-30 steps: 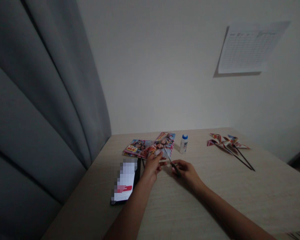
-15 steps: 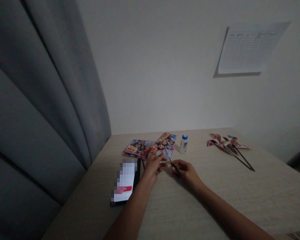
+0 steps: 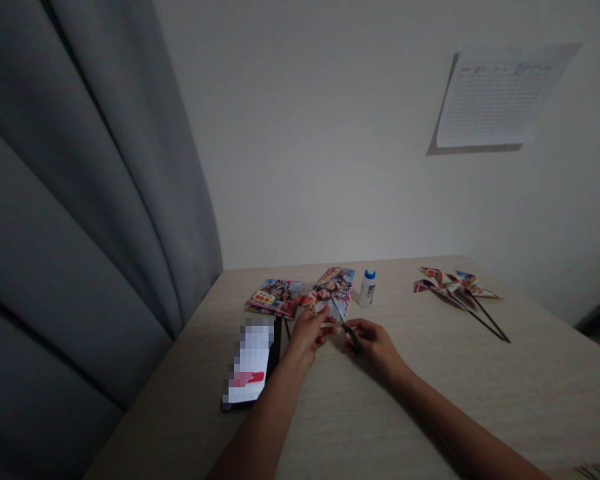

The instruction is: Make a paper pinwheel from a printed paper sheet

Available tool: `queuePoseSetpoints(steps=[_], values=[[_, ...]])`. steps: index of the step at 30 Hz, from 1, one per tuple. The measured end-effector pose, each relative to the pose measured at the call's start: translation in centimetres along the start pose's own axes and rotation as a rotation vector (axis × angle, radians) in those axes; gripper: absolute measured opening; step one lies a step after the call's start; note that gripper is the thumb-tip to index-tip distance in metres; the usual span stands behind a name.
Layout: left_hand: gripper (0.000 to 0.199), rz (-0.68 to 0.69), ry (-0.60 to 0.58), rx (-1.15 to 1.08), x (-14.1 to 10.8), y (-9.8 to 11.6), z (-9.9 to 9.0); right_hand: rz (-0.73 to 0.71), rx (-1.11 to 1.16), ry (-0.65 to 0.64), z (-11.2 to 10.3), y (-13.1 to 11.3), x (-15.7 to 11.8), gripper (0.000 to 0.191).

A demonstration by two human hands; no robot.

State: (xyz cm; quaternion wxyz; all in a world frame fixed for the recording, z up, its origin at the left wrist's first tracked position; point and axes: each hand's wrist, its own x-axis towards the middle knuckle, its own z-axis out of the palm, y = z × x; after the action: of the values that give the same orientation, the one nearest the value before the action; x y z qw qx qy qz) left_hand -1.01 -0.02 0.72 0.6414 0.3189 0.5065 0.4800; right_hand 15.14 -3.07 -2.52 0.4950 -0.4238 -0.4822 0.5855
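Note:
My left hand is closed on the near left edge of a colourful printed sheet, holding it raised above the table. In my right hand is a pair of scissors with dark handles. The thin blades reach up and left over the sheet's lower part; whether they are parted I cannot make out. Left of the sheet lies a stack of similar printed leaflets. A glue bottle with a blue cap stands upright just right of the sheet.
A lit phone or tablet lies beside my left forearm. Paper pinwheels on dark sticks rest at the right of the wooden table. Behind are a wall with a posted sheet and, at left, a grey curtain.
The printed sheet and the scissors have shifted very slightly to the right. Both hands stay in nearly the same place.

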Motion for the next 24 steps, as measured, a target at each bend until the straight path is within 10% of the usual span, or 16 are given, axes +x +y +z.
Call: queuePoseSetpoints(steps=[24], values=[[0.03, -0.025, 0.012, 0.0, 0.31, -0.13, -0.14, -0.014, -0.049, -0.006, -0.23, 0.21, 0.03, 0.047]])
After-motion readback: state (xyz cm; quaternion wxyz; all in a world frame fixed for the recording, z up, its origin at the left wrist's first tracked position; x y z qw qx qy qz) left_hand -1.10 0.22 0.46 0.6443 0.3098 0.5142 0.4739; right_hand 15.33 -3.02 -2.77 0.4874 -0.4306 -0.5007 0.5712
